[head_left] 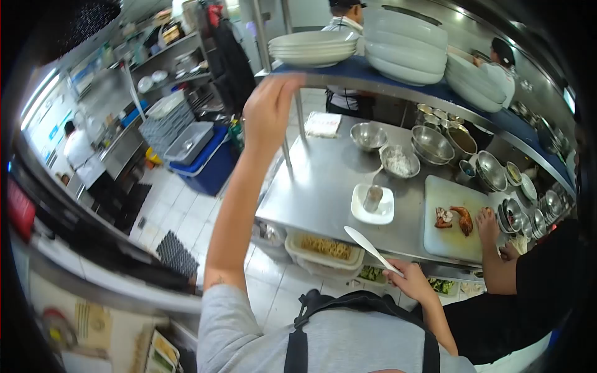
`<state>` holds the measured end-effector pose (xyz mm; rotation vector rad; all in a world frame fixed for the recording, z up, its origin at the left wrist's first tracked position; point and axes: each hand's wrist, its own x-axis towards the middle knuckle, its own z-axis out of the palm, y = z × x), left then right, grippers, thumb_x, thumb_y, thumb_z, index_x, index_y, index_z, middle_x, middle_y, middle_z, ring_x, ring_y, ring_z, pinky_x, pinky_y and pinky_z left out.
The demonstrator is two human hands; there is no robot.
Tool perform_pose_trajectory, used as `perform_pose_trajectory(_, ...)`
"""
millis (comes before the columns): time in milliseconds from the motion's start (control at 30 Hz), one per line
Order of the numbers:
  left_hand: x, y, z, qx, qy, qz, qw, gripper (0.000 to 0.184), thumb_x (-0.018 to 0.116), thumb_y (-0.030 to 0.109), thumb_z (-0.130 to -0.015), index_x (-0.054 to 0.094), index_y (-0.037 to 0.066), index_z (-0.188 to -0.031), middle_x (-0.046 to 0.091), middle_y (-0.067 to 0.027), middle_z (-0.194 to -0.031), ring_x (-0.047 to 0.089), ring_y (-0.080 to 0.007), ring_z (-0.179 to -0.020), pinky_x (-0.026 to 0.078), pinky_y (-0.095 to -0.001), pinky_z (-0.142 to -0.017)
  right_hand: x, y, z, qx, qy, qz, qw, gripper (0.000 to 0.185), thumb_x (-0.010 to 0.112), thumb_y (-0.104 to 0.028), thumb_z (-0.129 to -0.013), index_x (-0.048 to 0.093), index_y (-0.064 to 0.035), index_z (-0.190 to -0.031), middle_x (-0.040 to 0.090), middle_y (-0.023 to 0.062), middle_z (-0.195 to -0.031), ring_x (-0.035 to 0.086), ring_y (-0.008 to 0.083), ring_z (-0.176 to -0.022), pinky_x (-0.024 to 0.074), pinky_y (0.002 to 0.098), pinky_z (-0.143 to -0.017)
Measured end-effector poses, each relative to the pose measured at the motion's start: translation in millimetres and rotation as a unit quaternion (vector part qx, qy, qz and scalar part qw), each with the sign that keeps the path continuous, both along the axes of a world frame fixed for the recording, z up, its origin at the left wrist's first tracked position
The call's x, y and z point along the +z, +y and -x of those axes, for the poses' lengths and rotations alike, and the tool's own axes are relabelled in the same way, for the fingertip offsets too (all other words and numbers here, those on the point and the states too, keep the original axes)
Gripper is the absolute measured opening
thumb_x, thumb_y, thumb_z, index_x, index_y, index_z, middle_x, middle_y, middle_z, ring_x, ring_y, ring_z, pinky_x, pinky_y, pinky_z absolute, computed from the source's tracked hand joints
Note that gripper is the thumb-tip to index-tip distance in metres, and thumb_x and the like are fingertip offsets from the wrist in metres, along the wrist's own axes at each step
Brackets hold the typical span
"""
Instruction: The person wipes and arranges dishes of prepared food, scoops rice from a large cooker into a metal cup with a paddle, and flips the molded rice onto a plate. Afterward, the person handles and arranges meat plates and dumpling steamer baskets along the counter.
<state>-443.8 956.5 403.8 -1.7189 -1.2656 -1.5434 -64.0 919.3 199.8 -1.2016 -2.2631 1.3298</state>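
Clock directions are taken from the one square white bowl on the steel counter; it contains one small clear vessel. Two hands of the wearer are shown. The right hand, at five o'clock, is closed around the handle of one white spatula, whose blade slants up towards the bowl's near side at six o'clock. The left hand, between ten and eleven, is raised with fingers close together, the tips blurred at the edge of the blue-topped shelf; whether they grip anything cannot be told.

Three stacks of white ware stand on the shelf: plates at eleven, deep bowls between twelve and one, and tilted bowls at one. On the counter are one steel bowl at twelve and one with white contents at one. At three, one cutting board bears two browned pieces of food, with one co-worker's hand at its far right edge. Below the counter are one tub of noodles, between seven and eight, and two lots of greens, at six and between four and five.
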Motion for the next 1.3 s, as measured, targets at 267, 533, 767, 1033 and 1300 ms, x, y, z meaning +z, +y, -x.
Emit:
perform_pose_trajectory(267,54.6,185.9,122.7,0.127,0.156,0.218,0.955,0.049,0.052,0.052,-0.09,0.068,0.007,-0.102,0.067,-0.0174,-0.098,0.063,-0.035,-0.093,0.048,-0.0418,-0.08,17.3,-2.7,70.6,-0.203,0.147,-0.023,0.968,0.035,0.059,-0.012,-0.09,0.056,0.001,-0.123,0.061,0.0053,-0.08,0.056,0.0087,-0.067,0.0478,0.0249,-0.064)
perform_pose_trajectory(533,66.4,248.1,145.9,0.096,0.164,-0.08,0.978,0.032,0.066,0.04,-0.086,0.071,0.011,-0.074,0.06,-0.0086,-0.06,0.055,-0.0262,-0.05,0.044,-0.0345,-0.051,-6.5,-53.8,86.5,-0.398,0.171,0.002,0.901,0.033,0.057,-0.014,-0.092,0.056,0.0009,-0.122,0.057,0.0035,-0.078,0.054,0.0092,-0.068,0.0483,0.025,-0.064)
perform_pose_trajectory(767,162.6,293.3,187.6,0.265,0.136,-0.188,0.936,0.059,0.048,0.053,-0.092,0.069,0.006,-0.063,0.065,-0.0148,-0.064,0.061,-0.035,-0.051,0.046,-0.0427,-0.043,-8.1,-88.4,87.7,-0.451,0.205,0.023,0.869,0.038,0.055,-0.02,-0.094,0.054,-0.0032,-0.128,0.055,0.002,-0.079,0.055,0.0093,-0.069,0.0481,0.0252,-0.066)
perform_pose_trajectory(1033,185.0,185.0,101.4,0.092,0.172,-0.3,0.934,0.061,0.031,0.051,-0.095,0.063,0.007,-0.068,0.062,-0.0122,-0.068,0.057,-0.0298,-0.054,0.045,-0.0402,-0.048,-12.5,-151.4,30.2,-0.404,0.431,0.121,0.798,0.008,0.05,-0.015,-0.087,0.051,-0.0073,-0.09,0.049,0.0012,-0.073,0.047,0.009,-0.063,0.038,0.0242,-0.057)
perform_pose_trajectory(1300,79.4,-21.0,-126.5,-0.428,0.238,-0.254,0.834,0.064,0.013,0.048,-0.099,0.057,0.009,-0.075,0.058,-0.008,-0.069,0.052,-0.0225,-0.057,0.042,-0.037,-0.053,22.9,-274.7,-79.1,-0.454,0.589,-0.091,0.663,0.048,0.047,-0.043,-0.093,0.053,0.0014,-0.111,0.048,0.0012,-0.059,0.035,0.0067,-0.039,0.0286,0.0241,-0.034)
